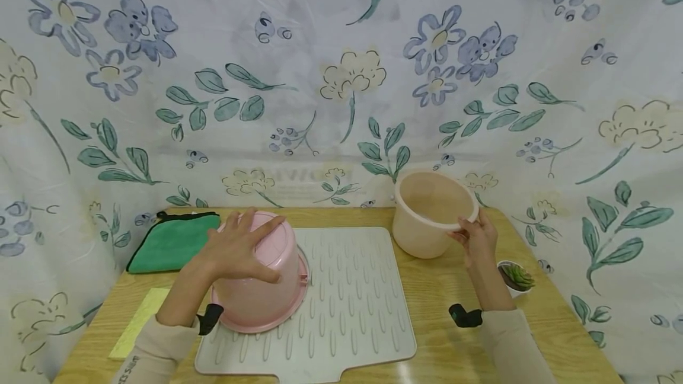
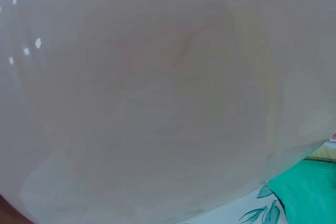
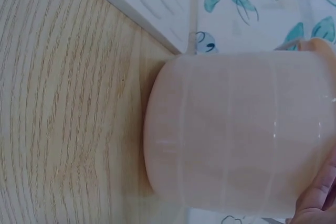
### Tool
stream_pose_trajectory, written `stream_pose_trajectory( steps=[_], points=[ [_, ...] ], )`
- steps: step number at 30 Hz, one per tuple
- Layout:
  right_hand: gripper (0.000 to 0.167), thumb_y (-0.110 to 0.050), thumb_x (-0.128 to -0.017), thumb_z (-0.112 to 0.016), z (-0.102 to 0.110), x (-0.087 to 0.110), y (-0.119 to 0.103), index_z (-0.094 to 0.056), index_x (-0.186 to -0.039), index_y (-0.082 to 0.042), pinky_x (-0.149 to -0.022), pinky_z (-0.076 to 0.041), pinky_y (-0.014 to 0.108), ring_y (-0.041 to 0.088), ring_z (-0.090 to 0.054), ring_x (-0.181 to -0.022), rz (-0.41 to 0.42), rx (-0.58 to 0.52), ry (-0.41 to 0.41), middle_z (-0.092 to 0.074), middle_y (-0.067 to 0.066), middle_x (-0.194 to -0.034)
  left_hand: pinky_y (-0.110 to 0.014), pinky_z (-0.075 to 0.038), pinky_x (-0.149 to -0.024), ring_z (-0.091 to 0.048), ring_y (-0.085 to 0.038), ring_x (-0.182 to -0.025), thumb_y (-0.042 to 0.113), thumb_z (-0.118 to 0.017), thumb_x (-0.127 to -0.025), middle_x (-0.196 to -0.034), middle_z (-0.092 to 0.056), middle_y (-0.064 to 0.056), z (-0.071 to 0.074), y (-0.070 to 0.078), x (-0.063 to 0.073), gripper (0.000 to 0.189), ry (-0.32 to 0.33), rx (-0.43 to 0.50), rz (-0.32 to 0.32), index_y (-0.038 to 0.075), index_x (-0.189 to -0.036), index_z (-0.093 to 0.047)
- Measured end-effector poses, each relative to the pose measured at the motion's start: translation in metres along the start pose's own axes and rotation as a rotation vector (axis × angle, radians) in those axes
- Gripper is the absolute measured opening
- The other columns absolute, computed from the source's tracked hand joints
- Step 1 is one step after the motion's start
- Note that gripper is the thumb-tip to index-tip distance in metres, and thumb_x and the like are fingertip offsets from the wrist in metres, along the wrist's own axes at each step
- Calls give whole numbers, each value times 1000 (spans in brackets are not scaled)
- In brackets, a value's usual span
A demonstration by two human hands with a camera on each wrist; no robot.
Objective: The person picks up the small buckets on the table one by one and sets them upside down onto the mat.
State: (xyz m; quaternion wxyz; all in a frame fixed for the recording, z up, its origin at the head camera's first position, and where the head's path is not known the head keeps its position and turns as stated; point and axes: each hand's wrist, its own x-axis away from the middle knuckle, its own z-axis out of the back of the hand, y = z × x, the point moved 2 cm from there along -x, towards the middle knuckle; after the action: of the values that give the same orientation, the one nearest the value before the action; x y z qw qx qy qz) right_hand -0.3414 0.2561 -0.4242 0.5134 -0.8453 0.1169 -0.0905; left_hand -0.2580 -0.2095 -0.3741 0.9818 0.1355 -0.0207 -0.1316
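A pink bucket (image 1: 285, 265) stands upside down on a pale ribbed drying mat (image 1: 352, 289), its rim and handle at the bottom. My left hand (image 1: 237, 250) rests over its upturned base with fingers spread, the thumb lying along the near side. In the left wrist view the bucket's glossy wall (image 2: 157, 103) fills most of the picture. To the right of the mat, my right hand (image 1: 478, 239) grips the rim of a cream bucket (image 1: 424, 236), mouth up. The right wrist view shows this bucket's ringed wall (image 3: 236, 129) with its base right at the tabletop.
A green zip pouch (image 1: 173, 242) lies at the back left, with a yellow cloth (image 1: 141, 322) in front of it. Beside my right forearm is a small potted succulent (image 1: 516, 277). A flowered curtain (image 1: 341, 105) hangs behind the wooden table (image 1: 437, 313).
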Motion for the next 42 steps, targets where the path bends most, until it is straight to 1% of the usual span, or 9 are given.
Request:
stream_pose_trajectory(
  steps=[8,15,18,22,26,30,32,34,42],
  points=[
    [61,7,-98,-50,6,7,-6,-33,-155,-8,-48,-53,21,11,-60,-49,-29,-62,73,-65,1,-78,-89,-17,-89,-18,-57,-140,73,-76,-59,-156,-22,-29,0,-1,0,112,-5,14,2,29,-154,-35],
    [64,7,-98,-50,15,15,-11,-30,-156,-13,-49,-54,22,14,-58,-52,-117,-181,119,-53,5,-119,-88,-18,-89,-16,-58,-140,75,-75,-58,-157,-21,-28,0,-1,0,113,-7,23,5,30,-154,-35],
    [64,7,-98,-50,20,17,-12,-30,-156,-12,-49,-54,24,16,-57,-53,-141,-243,119,-55,6,-115,-88,-18,-89,-15,-58,-141,76,-75,-58,-158,-20,-29,0,-1,0,114,-11,25,7,30,-154,-35],
    [64,8,-98,-50,24,21,-12,-32,-155,-13,-48,-54,25,18,-56,-52,-163,-310,110,-61,6,-93,-88,-18,-90,-14,-58,-141,78,-75,-57,-158,-18,-29,1,-1,0,116,-14,26,8,30,-155,-34],
    [61,9,-97,-50,25,27,-13,-38,-153,-11,-48,-54,26,19,-57,-51,-160,-376,94,-61,8,-80,-88,-18,-89,-14,-58,-141,79,-75,-57,-158,-18,-29,2,-1,1,117,-15,35,-1,30,-155,-34],
    [37,8,-98,-49,26,35,-13,-62,-130,-4,-48,-54,26,20,-59,-50,-131,-441,50,-62,10,-74,-88,-18,-89,-14,-58,-141,79,-75,-57,-158,-17,-30,2,-1,1,118,-23,43,-5,29,-156,-33],
    [27,7,-99,-47,27,38,-13,-68,-113,-1,-50,-55,26,20,-59,-51,-119,-460,13,-62,10,-71,-88,-18,-90,-14,-58,-141,79,-74,-58,-158,-17,-30,2,-1,0,118,-25,39,-4,30,-156,-32],
    [27,7,-99,-45,27,40,-12,-71,-103,0,-51,-55,26,21,-60,-51,-112,-474,-19,-63,10,-69,-87,-19,-90,-14,-58,-141,80,-74,-57,-158,-18,-29,2,-1,0,118,-21,33,-5,30,-156,-33],
    [29,5,-101,-43,34,47,-7,-72,-100,-1,-53,-55,25,19,-61,-55,-107,-500,-70,-67,10,-70,-87,-20,-89,-15,-58,-141,81,-73,-57,-158,-18,-28,1,-2,0,118,-10,13,-4,31,-155,-33]
  ],
)
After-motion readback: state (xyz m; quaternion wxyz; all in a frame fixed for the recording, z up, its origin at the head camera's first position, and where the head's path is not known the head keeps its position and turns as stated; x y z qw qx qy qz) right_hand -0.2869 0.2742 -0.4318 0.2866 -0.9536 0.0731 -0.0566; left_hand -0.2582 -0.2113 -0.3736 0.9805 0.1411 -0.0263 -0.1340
